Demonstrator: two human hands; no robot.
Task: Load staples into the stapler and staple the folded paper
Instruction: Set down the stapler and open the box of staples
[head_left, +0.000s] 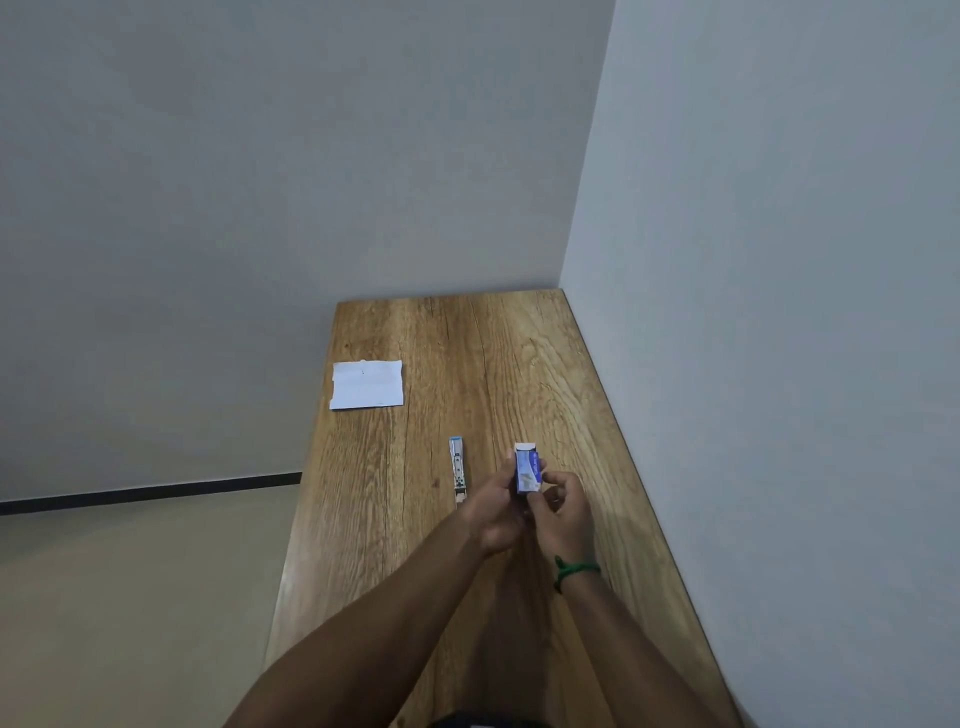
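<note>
A small blue staple box (528, 470) with its white end flap open is held above the wooden table (519, 364) between both hands. My left hand (493, 512) grips its left side and my right hand (563, 506) grips its lower right side. The stapler (457, 467), slim, metallic and lying opened out flat, rests on the table just left of my hands. The folded white paper (367, 384) lies flat near the table's left edge, farther away.
The table stands in a corner, with a grey wall (779, 312) along its right edge and another behind its far end. The left edge drops off to a beige floor (130, 597). A green band (574, 569) circles my right wrist.
</note>
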